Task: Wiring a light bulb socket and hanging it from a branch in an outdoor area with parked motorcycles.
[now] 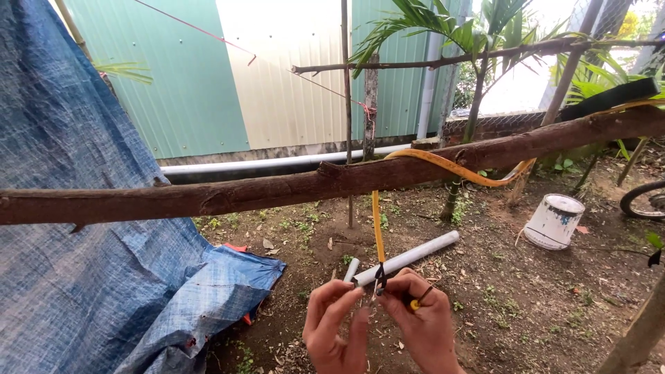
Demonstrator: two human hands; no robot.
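1. The left hand sits low in the view, palm turned toward the camera, its fingers bent and pinched at the tips.
2. The right hand is just beside it, thumb and forefinger closed on the lower end of a yellow strap.
3. The tips of both hands meet at a small dark clip at the strap's end; whether the left fingers truly grip it or only touch it cannot be told.
4. A small yellow-tipped object is tucked against the right hand's curled fingers; what it is cannot be made out.
5. The strap hangs straight down from a rough brown branch that crosses the whole view above the hands, and its other part runs along the top of the branch toward the right.
6. So the strap's end lies between the two sets of fingertips, while the rest rises well above them.
7. Behind the hands, on the soil, lie a grey pipe and a shorter grey piece.
8. A blue tarpaulin fills the left side.
9. A white paint-marked bucket lies tipped on the ground at the right, well apart from the hands.
10. A green and cream corrugated wall stands at the back.
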